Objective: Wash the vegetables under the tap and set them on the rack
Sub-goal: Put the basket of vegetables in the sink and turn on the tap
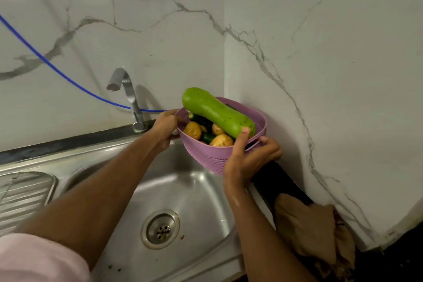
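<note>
Purple basket (pixel 207 155) of vegetables gripped by both hands, left (pixel 163 129), right (pixel 248 158), arms outstretched

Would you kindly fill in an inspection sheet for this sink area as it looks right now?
Surface: steel sink, basin empty but for a speck near the drain; ribbed draining board on the left.
Job's things: purple basket held over the basin's far right corner, holding a large green gourd, potatoes and dark green vegetables; tap not running.
Clutter: brown cloth on the dark counter at right.
Grippers: left hand grips the basket's left rim; right hand grips its right handle, thumb on the gourd.
Cables: blue hose along the wall behind the tap.
Surroundings: marble-look walls.
</note>
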